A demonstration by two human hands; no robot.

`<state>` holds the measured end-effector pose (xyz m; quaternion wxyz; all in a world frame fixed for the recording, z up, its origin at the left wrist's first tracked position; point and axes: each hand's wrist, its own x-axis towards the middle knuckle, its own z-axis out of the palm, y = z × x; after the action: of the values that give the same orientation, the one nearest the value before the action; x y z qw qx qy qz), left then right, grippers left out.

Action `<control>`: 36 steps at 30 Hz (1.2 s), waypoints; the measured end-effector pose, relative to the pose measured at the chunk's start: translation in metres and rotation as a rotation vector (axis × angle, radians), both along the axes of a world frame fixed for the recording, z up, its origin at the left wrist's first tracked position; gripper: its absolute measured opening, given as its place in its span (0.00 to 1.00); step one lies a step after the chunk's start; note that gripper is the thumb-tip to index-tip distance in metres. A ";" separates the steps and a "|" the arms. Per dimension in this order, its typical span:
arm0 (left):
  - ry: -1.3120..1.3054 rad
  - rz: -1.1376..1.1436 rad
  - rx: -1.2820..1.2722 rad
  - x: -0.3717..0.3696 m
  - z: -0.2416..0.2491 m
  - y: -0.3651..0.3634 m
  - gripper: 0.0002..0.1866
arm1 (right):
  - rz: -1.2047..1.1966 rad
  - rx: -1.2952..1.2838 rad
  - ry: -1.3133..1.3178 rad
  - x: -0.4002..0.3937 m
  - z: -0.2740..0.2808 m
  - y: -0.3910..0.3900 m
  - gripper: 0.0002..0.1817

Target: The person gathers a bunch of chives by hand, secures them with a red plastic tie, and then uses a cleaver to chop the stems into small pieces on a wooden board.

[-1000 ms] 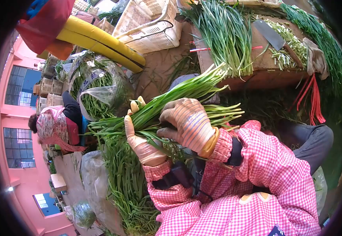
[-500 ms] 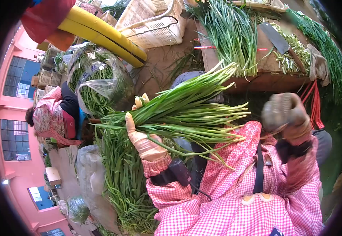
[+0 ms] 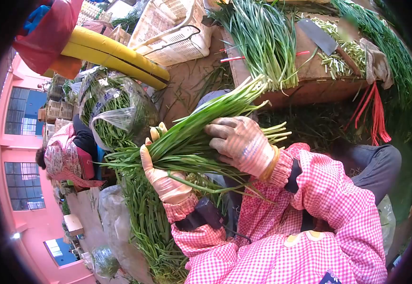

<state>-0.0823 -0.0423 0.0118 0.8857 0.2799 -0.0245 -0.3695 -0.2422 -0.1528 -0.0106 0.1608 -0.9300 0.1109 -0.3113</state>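
A loose bunch of long green stalks lies across my left hand, which is gloved and wrapped round its leafy end, with the thumb and fingertips showing. The pale cut ends point to the right. My right hand, in a striped grey-white glove, lies on top of the bunch near its middle, fingers bent over the stalks. Below my left hand is a large pile of green leaves.
A board at the upper right bears a tied bundle, a cleaver, cut stalk pieces and a cloth. Red ties hang beside it. A crate, yellow tube and bagged greens stand left; a co-worker sits beyond.
My right hand has moved left from beside the board onto the bunch. My left hand still holds the bunch, and the view has shifted slightly.
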 end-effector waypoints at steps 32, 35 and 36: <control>-0.121 -0.139 -0.118 0.004 -0.007 0.005 0.22 | 0.019 0.087 0.182 0.008 0.020 -0.001 0.06; -0.164 -0.105 -0.096 0.003 -0.009 0.005 0.22 | 0.117 0.266 -0.117 0.009 0.029 -0.004 0.07; -0.163 -0.100 -0.096 0.003 -0.011 0.005 0.23 | 0.136 0.330 -0.219 0.010 0.028 -0.004 0.07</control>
<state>-0.0790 -0.0376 0.0013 0.8737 0.2646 -0.1280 -0.3877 -0.2321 -0.1572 0.0175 0.3428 -0.8570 0.0795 -0.3765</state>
